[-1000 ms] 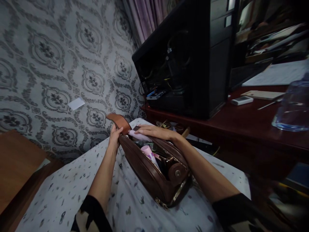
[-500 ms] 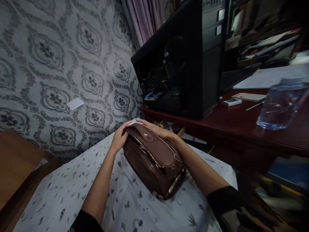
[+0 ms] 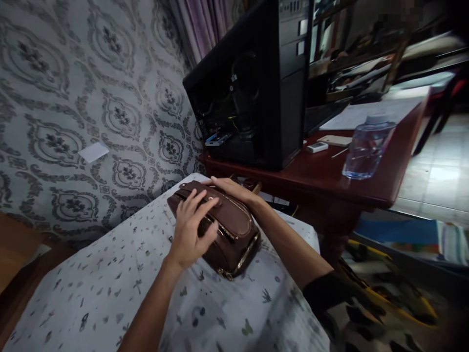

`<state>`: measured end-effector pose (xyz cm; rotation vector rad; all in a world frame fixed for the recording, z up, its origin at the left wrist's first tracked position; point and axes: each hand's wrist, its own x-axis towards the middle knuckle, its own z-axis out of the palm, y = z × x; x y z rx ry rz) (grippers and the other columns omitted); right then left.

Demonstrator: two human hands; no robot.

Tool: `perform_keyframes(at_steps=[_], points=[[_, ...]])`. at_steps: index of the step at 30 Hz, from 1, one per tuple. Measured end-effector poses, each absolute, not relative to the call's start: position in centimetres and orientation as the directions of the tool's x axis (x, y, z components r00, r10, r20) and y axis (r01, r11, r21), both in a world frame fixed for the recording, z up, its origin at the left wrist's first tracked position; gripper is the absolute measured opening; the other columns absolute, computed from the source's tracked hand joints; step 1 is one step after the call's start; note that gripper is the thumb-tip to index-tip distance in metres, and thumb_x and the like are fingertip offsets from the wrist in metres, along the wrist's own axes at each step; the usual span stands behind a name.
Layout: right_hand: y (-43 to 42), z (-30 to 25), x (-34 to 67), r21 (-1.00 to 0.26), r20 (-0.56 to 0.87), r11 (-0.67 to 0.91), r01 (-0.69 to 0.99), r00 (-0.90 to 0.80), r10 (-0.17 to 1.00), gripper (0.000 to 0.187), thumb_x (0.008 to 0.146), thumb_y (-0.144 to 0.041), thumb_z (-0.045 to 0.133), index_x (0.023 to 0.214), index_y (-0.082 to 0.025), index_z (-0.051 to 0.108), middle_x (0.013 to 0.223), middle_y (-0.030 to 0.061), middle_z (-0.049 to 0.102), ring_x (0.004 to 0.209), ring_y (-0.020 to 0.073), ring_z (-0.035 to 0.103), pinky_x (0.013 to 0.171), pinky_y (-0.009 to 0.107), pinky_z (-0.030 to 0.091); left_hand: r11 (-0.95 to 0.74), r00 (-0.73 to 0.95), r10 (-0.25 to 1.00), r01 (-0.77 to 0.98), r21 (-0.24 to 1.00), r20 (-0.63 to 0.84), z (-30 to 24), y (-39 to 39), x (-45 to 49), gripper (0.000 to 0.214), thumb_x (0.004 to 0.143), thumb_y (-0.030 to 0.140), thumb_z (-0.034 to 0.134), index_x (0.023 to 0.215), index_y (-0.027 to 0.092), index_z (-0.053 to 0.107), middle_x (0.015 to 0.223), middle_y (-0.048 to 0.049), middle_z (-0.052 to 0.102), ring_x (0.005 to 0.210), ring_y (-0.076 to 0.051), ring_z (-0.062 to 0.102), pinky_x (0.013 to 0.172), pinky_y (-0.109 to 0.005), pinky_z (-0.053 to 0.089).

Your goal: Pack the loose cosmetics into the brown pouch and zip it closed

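Observation:
A brown leather handbag (image 3: pixel 234 215) with gold zips and a strap flap lies on its side on the white patterned cloth (image 3: pixel 110 274). Over its near left side is my left hand (image 3: pixel 192 225), fingers spread; whether the fingertips touch the leather I cannot tell. My right hand (image 3: pixel 234 189) rests along the bag's far side with its fingers stretched out flat. A zip along the top stands partly undone, showing a dark gap.
Behind the bag, a black computer case (image 3: pixel 249 98) stands on a dark red desk (image 3: pixel 311 171). A clear water bottle (image 3: pixel 366 146), a small white device (image 3: pixel 317 147) and papers (image 3: pixel 348 116) are on the desk. Patterned wallpaper (image 3: pixel 120 117) covers the wall at left.
My left hand has let go of the bag's far left end and moved back over its top, fingers spreading. My right hand stays on the far side. The view has turned right.

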<state>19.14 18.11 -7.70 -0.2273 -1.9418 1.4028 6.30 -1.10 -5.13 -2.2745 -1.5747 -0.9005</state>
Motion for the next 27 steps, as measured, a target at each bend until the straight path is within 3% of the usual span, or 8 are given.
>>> perform_keyframes(at_steps=[5, 9, 13, 17, 23, 27], points=[[14.7, -8.1, 22.0, -0.882, 0.457, 0.404, -0.244, -0.651, 0.606, 0.072, 0.097, -0.076, 0.038, 0.127, -0.021, 0.074, 0.134, 0.0081, 0.071, 0.126, 0.0310, 0.063, 0.116, 0.052, 0.041, -0.301, 0.220, 0.703, 0.954, 0.003, 0.677, -7.4, -2.3, 8.8, 0.061, 0.091, 0.048, 0.066, 0.146, 0.026, 0.050, 0.159, -0.0150, 0.045, 0.152, -0.037, 0.033, 0.121, -0.065, 0.024], [11.6, -8.9, 23.4, -0.858, 0.491, 0.477, -0.190, -0.573, 0.656, 0.071, 0.092, -0.077, 0.049, 0.136, -0.024, 0.068, 0.144, 0.0087, 0.064, 0.139, 0.0323, 0.052, 0.123, 0.053, 0.031, -0.237, 0.169, 0.647, 0.971, -0.015, 0.744, -9.1, -2.5, 9.9, 0.056, 0.091, 0.041, 0.067, 0.143, 0.025, 0.052, 0.158, -0.0169, 0.045, 0.151, -0.037, 0.035, 0.120, -0.064, 0.025], [8.5, -10.2, 23.5, -0.741, 0.587, 0.670, 0.043, -0.445, 0.677, 0.071, 0.095, -0.073, 0.047, 0.146, -0.024, 0.058, 0.149, 0.0128, 0.057, 0.140, 0.0324, 0.050, 0.121, 0.054, 0.034, -0.247, 0.131, 0.587, 0.969, 0.023, 0.799, -10.3, -2.3, 10.2, 0.060, 0.093, 0.039, 0.063, 0.146, 0.019, 0.045, 0.158, -0.0228, 0.042, 0.152, -0.037, 0.032, 0.121, -0.064, 0.025], [6.5, -11.2, 22.5, -0.597, 0.644, 0.734, 0.323, -0.353, 0.679, 0.081, 0.099, -0.072, 0.032, 0.151, -0.013, 0.051, 0.152, 0.0237, 0.047, 0.141, 0.0372, 0.045, 0.119, 0.055, 0.037, -0.297, 0.115, 0.546, 0.953, 0.063, 0.830, -11.4, -2.6, 9.9, 0.078, 0.096, 0.049, 0.058, 0.156, 0.012, 0.025, 0.159, -0.0284, 0.037, 0.155, -0.037, 0.027, 0.123, -0.063, 0.023], [6.4, -11.8, 21.6, -0.515, 0.660, 0.727, 0.455, -0.331, 0.675, 0.072, 0.103, -0.067, 0.027, 0.152, -0.020, 0.050, 0.150, 0.0177, 0.048, 0.135, 0.0344, 0.049, 0.116, 0.052, 0.039, -0.333, 0.120, 0.618, 0.935, 0.120, 0.777, -13.9, -5.0, 9.3, 0.090, 0.099, 0.041, 0.056, 0.162, 0.017, -0.003, 0.170, -0.0263, 0.011, 0.161, -0.036, 0.008, 0.125, -0.060, 0.022], [6.7, -11.9, 21.6, -0.510, 0.661, 0.723, 0.466, -0.325, 0.676, 0.069, 0.103, -0.067, 0.025, 0.153, -0.025, 0.048, 0.149, 0.0139, 0.047, 0.136, 0.0332, 0.048, 0.116, 0.051, 0.038, -0.336, 0.123, 0.654, 0.931, 0.141, 0.746, -15.3, -6.3, 9.0, 0.089, 0.099, 0.033, 0.053, 0.162, 0.018, -0.008, 0.172, -0.0234, 0.004, 0.161, -0.034, 0.003, 0.127, -0.058, 0.020]])
